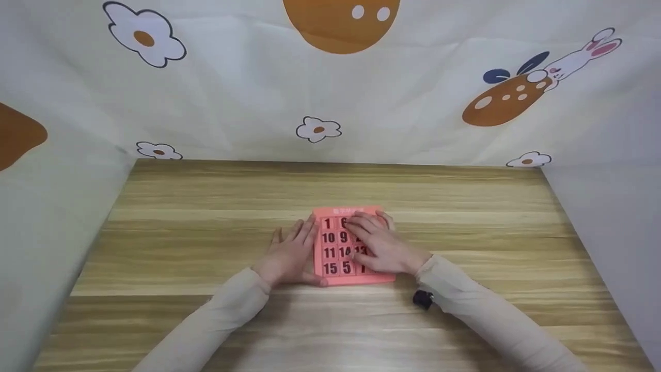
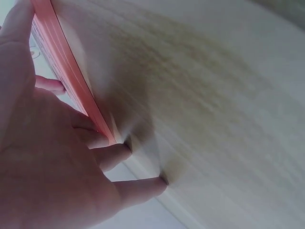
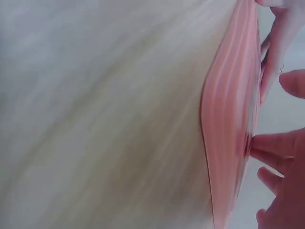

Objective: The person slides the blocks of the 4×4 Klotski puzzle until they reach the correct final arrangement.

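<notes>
A coral-pink sliding number puzzle [image 1: 356, 280] lies flat on the wooden table, its tiles printed with black numbers. Along its left edge rests my left hand [image 1: 290, 258], fingers extended and thumb at the near left corner. In the left wrist view, two fingertips touch the tabletop beside the pink frame [image 2: 71, 62]. Over the puzzle's right side spreads my right hand [image 1: 384, 247], fingertips on the tiles near the 6 and thumb near the 14. It hides several right-hand tiles. The right wrist view shows fingers [image 3: 274, 143] touching the puzzle's face, seen from its side.
The wood-grain table [image 1: 206, 206] extends around the puzzle on all sides. Behind it hangs a pale cloth [image 1: 232, 93] printed with flowers, orange shapes and a rabbit. Pale walls stand left and right. A small black device [image 1: 423, 299] sits at the right sleeve cuff.
</notes>
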A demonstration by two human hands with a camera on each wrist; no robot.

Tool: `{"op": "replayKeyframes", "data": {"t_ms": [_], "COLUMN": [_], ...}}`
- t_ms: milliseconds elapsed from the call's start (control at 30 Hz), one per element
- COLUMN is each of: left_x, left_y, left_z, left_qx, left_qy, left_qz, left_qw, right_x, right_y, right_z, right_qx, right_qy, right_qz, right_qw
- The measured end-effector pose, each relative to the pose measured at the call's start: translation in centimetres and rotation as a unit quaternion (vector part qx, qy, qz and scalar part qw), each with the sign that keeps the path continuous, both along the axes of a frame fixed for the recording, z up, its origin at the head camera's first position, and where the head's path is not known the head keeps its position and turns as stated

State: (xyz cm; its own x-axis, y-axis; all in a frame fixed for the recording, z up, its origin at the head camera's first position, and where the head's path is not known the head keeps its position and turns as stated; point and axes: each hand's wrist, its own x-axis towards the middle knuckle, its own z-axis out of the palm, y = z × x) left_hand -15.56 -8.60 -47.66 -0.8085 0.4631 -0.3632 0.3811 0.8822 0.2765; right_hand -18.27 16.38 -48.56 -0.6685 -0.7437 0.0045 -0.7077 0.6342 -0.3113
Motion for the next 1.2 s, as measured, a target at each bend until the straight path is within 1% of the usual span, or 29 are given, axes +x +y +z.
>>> {"op": "replayKeyframes", "data": {"t_ms": [100,167,267,367,433,500,600,667,733,867,967,1067,1133,1200], "left_x": [0.1,0.1,0.1,0.1,0.1,0.1,0.1,0.1,0.1,0.1,0.0,0.0,0.1,0.1], "left_y": [0.0,0.1,0.2,0.2,0.2,0.2,0.2,0.2,0.2,0.2,0.2,0.1,0.1,0.1], "left_z": [-0.1,-0.1,-0.2,0.0,0.1,0.1,0.0,0.0,-0.1,0.0,0.0,0.0,0.0,-0.1], "left_qx": [-0.002,-0.004,-0.002,-0.001,-0.001,0.001,0.003,0.002,0.001,-0.001,-0.005,-0.008,-0.006,-0.003], "left_qy": [-0.002,-0.003,-0.005,-0.009,-0.011,-0.011,-0.008,-0.005,-0.004,-0.006,-0.005,0.000,0.001,0.000], "left_qz": [0.001,0.000,0.000,0.003,0.004,0.004,0.002,0.001,0.001,0.001,0.002,0.003,0.004,0.004], "left_qw": [1.0000,1.0000,1.0000,1.0000,0.9999,0.9999,1.0000,1.0000,1.0000,1.0000,1.0000,1.0000,1.0000,1.0000], "right_x": [0.0,0.1,0.0,-0.1,-0.3,-0.4,-0.5,-0.6,-0.5,-0.3,0.0,0.2,0.1,0.0], "right_y": [0.0,0.3,0.9,1.6,1.8,1.8,1.4,1.3,1.5,2.6,3.5,3.9,3.9,3.7], "right_z": [0.0,0.2,0.5,0.7,0.5,0.2,-0.2,-0.1,0.1,0.3,0.1,0.0,-0.1,0.1], "right_qx": [-0.003,-0.020,-0.064,-0.093,-0.088,-0.070,-0.042,-0.032,-0.032,-0.066,-0.072,-0.053,-0.034,-0.017], "right_qy": [-0.013,-0.009,0.017,0.045,0.053,0.048,0.030,0.019,0.018,0.028,0.041,0.055,0.066,0.067], "right_qz": [0.018,0.030,0.037,0.025,0.014,0.009,0.011,0.015,0.020,0.037,0.061,0.073,0.067,0.052], "right_qw": [1.000,0.999,0.997,0.994,0.995,0.996,0.999,0.999,0.999,0.997,0.995,0.994,0.995,0.996]}}
